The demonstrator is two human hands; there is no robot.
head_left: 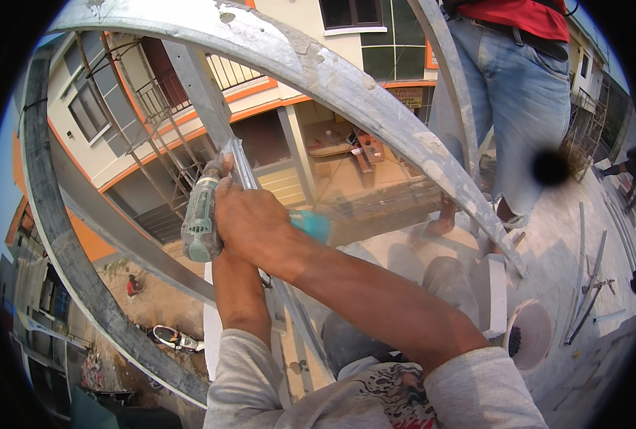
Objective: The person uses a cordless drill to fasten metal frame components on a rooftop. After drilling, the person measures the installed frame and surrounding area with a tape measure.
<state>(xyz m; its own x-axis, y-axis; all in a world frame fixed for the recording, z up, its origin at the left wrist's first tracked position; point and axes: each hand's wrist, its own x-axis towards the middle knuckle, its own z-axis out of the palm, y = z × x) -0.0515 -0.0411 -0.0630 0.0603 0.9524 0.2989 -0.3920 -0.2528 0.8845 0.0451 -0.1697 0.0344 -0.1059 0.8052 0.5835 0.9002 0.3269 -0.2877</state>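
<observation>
While the right hand (255, 220) grasps the drill (202, 220), the left hand (233, 259) is mostly hidden, its hold unclear. Drill best kept square to the metal strip (242, 166), lest it slip.

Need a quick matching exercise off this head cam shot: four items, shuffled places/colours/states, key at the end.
Column 1
1. Power drill
2. Bucket
3. Motorbike
4. Jeans

Column 2
A. Faded blue, worn by a standing co-worker
B. On the dirt ground below, toward the lower left
C. Gripped in the person's right hand
D. Pale, at the lower right, with dark bits inside

Pairs: 1-C, 2-D, 3-B, 4-A
</observation>
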